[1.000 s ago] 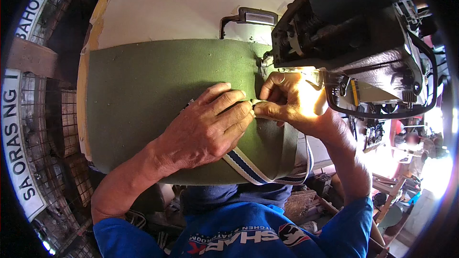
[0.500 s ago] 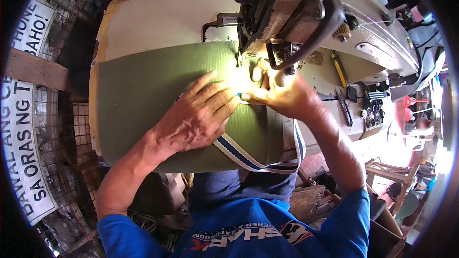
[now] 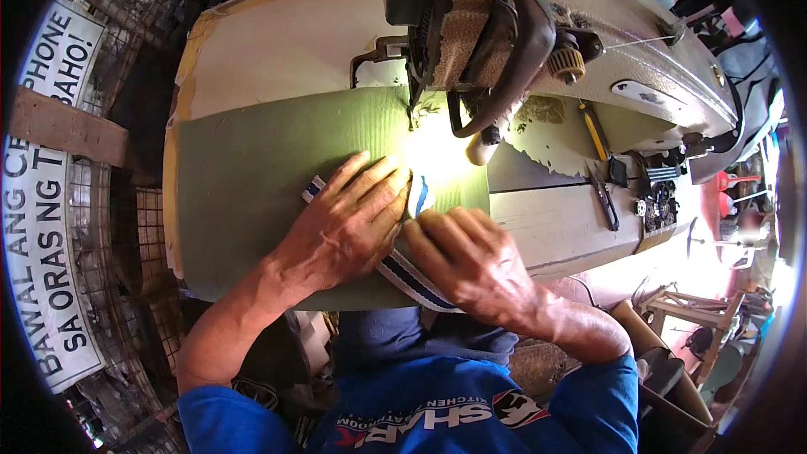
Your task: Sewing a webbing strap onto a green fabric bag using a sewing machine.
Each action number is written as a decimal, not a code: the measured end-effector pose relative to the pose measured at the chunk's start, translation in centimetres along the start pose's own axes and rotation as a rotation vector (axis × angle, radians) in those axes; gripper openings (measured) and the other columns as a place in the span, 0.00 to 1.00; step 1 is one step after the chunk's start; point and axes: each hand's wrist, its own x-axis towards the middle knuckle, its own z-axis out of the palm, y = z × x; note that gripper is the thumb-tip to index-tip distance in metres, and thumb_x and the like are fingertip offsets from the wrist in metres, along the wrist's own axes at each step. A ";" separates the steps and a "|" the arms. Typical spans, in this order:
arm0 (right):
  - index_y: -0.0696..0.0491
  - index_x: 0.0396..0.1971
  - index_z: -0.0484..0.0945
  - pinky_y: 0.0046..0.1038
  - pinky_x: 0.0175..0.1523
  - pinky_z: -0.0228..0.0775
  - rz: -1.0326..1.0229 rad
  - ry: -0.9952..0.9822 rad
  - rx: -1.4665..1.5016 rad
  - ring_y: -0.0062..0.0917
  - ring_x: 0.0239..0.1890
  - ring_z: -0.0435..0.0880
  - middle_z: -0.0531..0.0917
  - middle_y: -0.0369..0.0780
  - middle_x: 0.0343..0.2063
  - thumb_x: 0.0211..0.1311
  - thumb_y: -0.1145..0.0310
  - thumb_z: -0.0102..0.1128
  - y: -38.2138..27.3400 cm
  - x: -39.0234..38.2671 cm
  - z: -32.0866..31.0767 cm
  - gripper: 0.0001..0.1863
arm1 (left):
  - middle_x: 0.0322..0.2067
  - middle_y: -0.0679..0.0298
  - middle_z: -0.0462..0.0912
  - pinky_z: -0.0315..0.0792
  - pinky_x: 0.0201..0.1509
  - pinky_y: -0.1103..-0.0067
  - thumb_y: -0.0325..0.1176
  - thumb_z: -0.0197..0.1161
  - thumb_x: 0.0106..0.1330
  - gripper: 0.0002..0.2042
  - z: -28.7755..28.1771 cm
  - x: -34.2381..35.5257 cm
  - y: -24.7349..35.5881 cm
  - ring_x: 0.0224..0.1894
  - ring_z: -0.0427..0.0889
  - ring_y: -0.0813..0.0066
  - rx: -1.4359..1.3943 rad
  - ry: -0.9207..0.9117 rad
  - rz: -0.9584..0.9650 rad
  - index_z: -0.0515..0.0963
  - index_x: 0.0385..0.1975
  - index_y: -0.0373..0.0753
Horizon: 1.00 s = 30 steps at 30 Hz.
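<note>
Left hand (image 3: 332, 227) is laid palm-down on a green ribbed fabric panel (image 3: 244, 164), its fingers extended close together over a white-edged, navy-striped webbing strap (image 3: 408, 280), as seen from the head camera. Its thumb is hidden, so whether the strap is gripped or only pressed cannot be told. By the right hand (image 3: 479, 265), narrowed with fingers curled and knuckles up, a short upright section of the strap is met at the fingertips; a pinch cannot be confirmed.

That section is seen between the hands, its long axis running nearly toward and away from the wearer, its upper part directed at the lit area by the presser foot (image 3: 413, 118). A cut end is shown beyond the left hand, pointing to the upper left, while a longer run is angled down to the right, passing beneath the right hand.

The fabric is spread under the head of a sewing machine (image 3: 622, 38). Farther right, a yellow-and-black-handled tool (image 3: 598, 134) and a pair of dark thread snips (image 3: 605, 206) are set on the worktable (image 3: 538, 227).
</note>
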 end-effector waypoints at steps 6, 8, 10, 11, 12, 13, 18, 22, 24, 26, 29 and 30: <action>0.51 0.48 0.79 0.36 0.44 0.78 0.300 0.036 0.117 0.39 0.42 0.81 0.78 0.44 0.37 0.48 0.77 0.61 5.1 0.0 -1.8 0.23 | 0.53 0.49 0.77 0.64 0.69 0.58 0.28 0.61 0.59 0.18 0.0 0.3 -0.1 0.60 0.75 0.54 -0.001 -0.024 -0.001 0.78 0.49 0.28; 0.50 0.50 0.79 0.36 0.45 0.77 0.252 0.036 0.090 0.39 0.41 0.81 0.78 0.43 0.37 0.47 0.77 0.62 5.9 0.0 -1.5 0.24 | 0.52 0.48 0.78 0.65 0.68 0.58 0.27 0.63 0.57 0.18 0.2 0.5 -0.2 0.59 0.76 0.54 -0.014 0.001 0.006 0.79 0.47 0.28; 0.49 0.50 0.79 0.36 0.45 0.77 0.237 0.008 0.056 0.38 0.42 0.80 0.78 0.42 0.37 0.47 0.76 0.63 6.1 -0.2 -1.2 0.24 | 0.51 0.49 0.78 0.66 0.67 0.58 0.26 0.64 0.57 0.16 0.3 0.6 -0.1 0.57 0.77 0.55 -0.035 0.039 -0.012 0.79 0.45 0.28; 0.51 0.50 0.79 0.35 0.49 0.75 0.237 -0.012 0.024 0.37 0.44 0.80 0.79 0.42 0.39 0.48 0.74 0.62 6.0 -0.3 -1.2 0.24 | 0.51 0.49 0.78 0.66 0.67 0.58 0.26 0.64 0.57 0.16 0.5 0.7 -0.1 0.57 0.77 0.55 -0.042 0.037 -0.010 0.79 0.45 0.28; 0.51 0.50 0.79 0.35 0.49 0.75 0.234 0.000 0.016 0.37 0.44 0.80 0.79 0.42 0.39 0.48 0.74 0.62 5.9 -0.4 -1.2 0.24 | 0.51 0.49 0.78 0.67 0.66 0.58 0.26 0.65 0.57 0.16 0.6 0.8 -0.1 0.56 0.77 0.55 -0.029 0.039 -0.001 0.79 0.44 0.28; 0.53 0.50 0.78 0.34 0.52 0.74 0.175 0.004 -0.089 0.36 0.46 0.80 0.79 0.43 0.41 0.48 0.73 0.61 5.7 -0.4 -1.1 0.24 | 0.50 0.49 0.78 0.68 0.65 0.57 0.26 0.66 0.56 0.15 0.7 0.8 -0.2 0.55 0.77 0.55 -0.023 0.032 -0.009 0.80 0.43 0.28; 0.62 0.50 0.77 0.38 0.63 0.68 0.004 -0.114 -0.097 0.37 0.56 0.77 0.78 0.45 0.49 0.48 0.71 0.58 5.5 -0.4 -1.1 0.25 | 0.50 0.51 0.77 0.65 0.69 0.59 0.28 0.63 0.60 0.11 1.0 1.3 -0.7 0.60 0.74 0.55 0.001 0.070 0.043 0.79 0.40 0.29; 0.61 0.51 0.77 0.39 0.66 0.67 0.047 -0.103 -0.072 0.38 0.58 0.76 0.79 0.46 0.51 0.50 0.70 0.59 5.5 -0.6 -0.8 0.26 | 0.53 0.49 0.76 0.62 0.70 0.53 0.35 0.68 0.59 0.18 1.0 1.0 -0.5 0.60 0.74 0.52 -0.107 0.058 -0.016 0.79 0.44 0.28; 0.61 0.51 0.77 0.40 0.65 0.68 0.049 -0.091 -0.054 0.39 0.58 0.77 0.78 0.47 0.51 0.51 0.70 0.58 5.4 -0.8 -0.5 0.25 | 0.54 0.48 0.75 0.60 0.70 0.51 0.39 0.68 0.61 0.21 1.0 0.6 -0.1 0.61 0.73 0.51 -0.101 0.038 -0.029 0.78 0.46 0.28; 0.61 0.52 0.77 0.40 0.63 0.69 0.069 -0.046 -0.035 0.40 0.55 0.78 0.79 0.48 0.50 0.51 0.71 0.58 5.4 -0.8 -0.2 0.25 | 0.55 0.48 0.74 0.58 0.71 0.48 0.44 0.68 0.62 0.24 1.0 0.3 0.1 0.62 0.72 0.50 -0.097 0.011 -0.045 0.77 0.47 0.28; 0.60 0.51 0.77 0.40 0.62 0.71 0.062 -0.012 -0.019 0.41 0.53 0.79 0.80 0.48 0.48 0.51 0.72 0.58 5.6 -0.7 0.1 0.24 | 0.56 0.47 0.73 0.56 0.71 0.46 0.50 0.66 0.63 0.28 1.2 0.4 -0.2 0.62 0.72 0.50 -0.086 0.009 -0.037 0.76 0.49 0.28; 0.60 0.51 0.77 0.40 0.62 0.71 0.055 0.013 -0.024 0.41 0.53 0.79 0.80 0.48 0.48 0.51 0.72 0.58 5.9 -0.6 0.1 0.24 | 0.55 0.47 0.74 0.56 0.71 0.46 0.50 0.67 0.62 0.28 1.2 0.5 -0.3 0.61 0.72 0.50 -0.093 0.024 -0.039 0.76 0.49 0.28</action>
